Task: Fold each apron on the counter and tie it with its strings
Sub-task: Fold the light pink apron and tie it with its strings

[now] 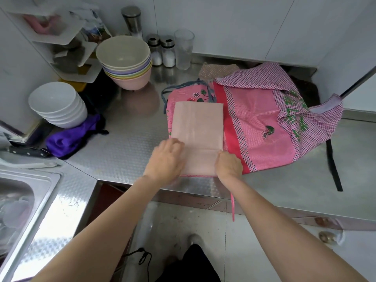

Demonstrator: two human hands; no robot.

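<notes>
A pale pink apron, folded into a narrow rectangle, lies on the steel counter near its front edge. My left hand grips its lower left edge, fingers curled over the cloth. My right hand grips the lower right edge. A pink string hangs from under my right hand over the counter's front. Beneath the folded one lies a pink patterned apron with grey-blue strings. To the right a pink checked apron lies spread and rumpled, its black strap trailing toward the front.
Stacked pastel bowls and white bowls stand at the back left, with a purple cloth beside them. Two shakers, a glass and a steel canister line the back wall. A sink lies at left.
</notes>
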